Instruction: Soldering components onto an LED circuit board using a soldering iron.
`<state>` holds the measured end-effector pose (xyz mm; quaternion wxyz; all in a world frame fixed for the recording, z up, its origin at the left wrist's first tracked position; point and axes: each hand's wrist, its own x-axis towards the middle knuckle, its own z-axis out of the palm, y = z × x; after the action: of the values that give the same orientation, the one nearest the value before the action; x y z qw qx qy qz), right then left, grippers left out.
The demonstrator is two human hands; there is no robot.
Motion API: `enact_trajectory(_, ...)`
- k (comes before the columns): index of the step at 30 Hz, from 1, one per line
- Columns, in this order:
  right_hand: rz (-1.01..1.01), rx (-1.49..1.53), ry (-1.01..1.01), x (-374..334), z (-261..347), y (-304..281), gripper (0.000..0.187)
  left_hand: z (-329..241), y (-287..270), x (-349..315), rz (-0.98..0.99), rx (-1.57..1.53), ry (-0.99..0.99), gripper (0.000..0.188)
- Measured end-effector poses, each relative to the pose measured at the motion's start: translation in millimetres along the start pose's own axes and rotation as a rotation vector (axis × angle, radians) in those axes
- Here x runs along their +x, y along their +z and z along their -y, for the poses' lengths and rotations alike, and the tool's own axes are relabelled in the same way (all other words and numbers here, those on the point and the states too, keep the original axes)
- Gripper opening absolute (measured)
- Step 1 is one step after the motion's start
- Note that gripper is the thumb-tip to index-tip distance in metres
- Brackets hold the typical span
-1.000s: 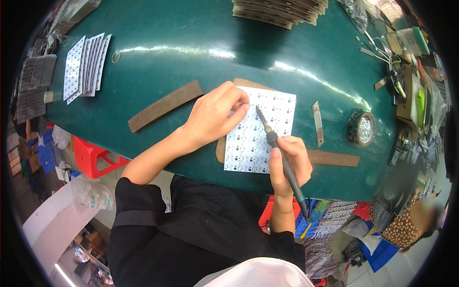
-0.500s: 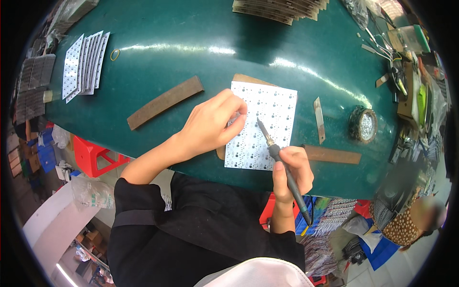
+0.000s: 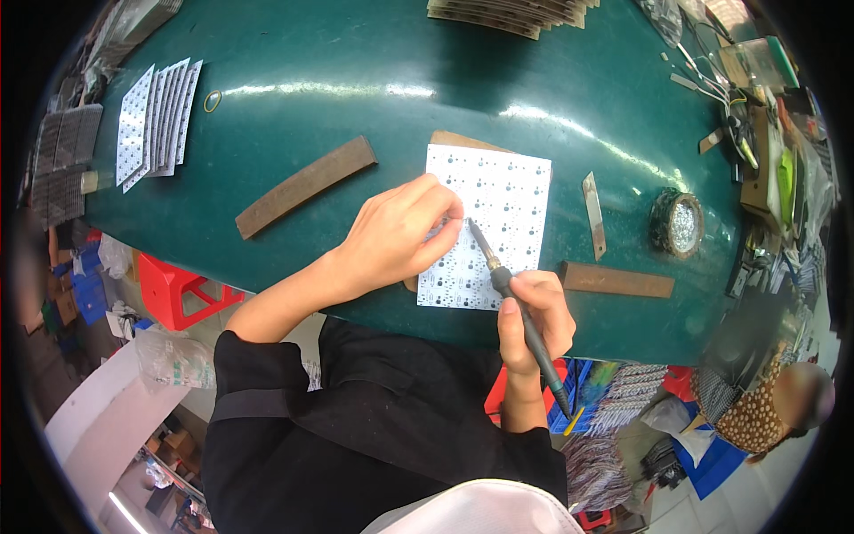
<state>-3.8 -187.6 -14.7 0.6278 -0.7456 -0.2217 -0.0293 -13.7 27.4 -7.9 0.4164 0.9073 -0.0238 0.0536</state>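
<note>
A white circuit board panel (image 3: 511,191) with rows of small dark pads lies on a brown board (image 3: 458,140), which shows along its far edge. My right hand (image 3: 547,316) grips a soldering iron (image 3: 541,356) by its dark handle, and the metal tip points at the middle of the panel. Over the panel's left side is my left hand (image 3: 396,231), thumb and forefinger pinched close to the iron's tip. Whatever that pinch holds is too fine to make out.
Brown bars (image 3: 307,189) (image 3: 618,280) lie on either side of the panel. Right of it are a metal strip (image 3: 594,215) and a round tin (image 3: 685,227). White panels (image 3: 156,125) stand far left, stacked boards (image 3: 511,13) at the back. A person (image 3: 747,400) is at lower right.
The iron's tip has shifted slightly left, closer to my left fingertips. My right hand has moved a little left with it; my left hand stays nearly in place.
</note>
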Motion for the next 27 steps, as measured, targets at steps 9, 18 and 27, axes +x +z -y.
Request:
enact_trajectory(9,-0.016,0.004,-0.01,-1.6,-2.0,0.6,0.017,-1.7,0.9,-0.9,-0.011,0.008,-0.015,0.01)
enact_trajectory(18,-0.021,0.003,0.007,-7.8,2.0,0.9,0.015,-1.9,6.5,-5.1,0.01,0.052,0.003,0.01)
enact_trajectory(27,-0.03,-0.009,-0.047,-18.5,7.0,-3.9,0.015,-10.7,2.5,-17.0,0.049,0.028,-0.04,0.012)
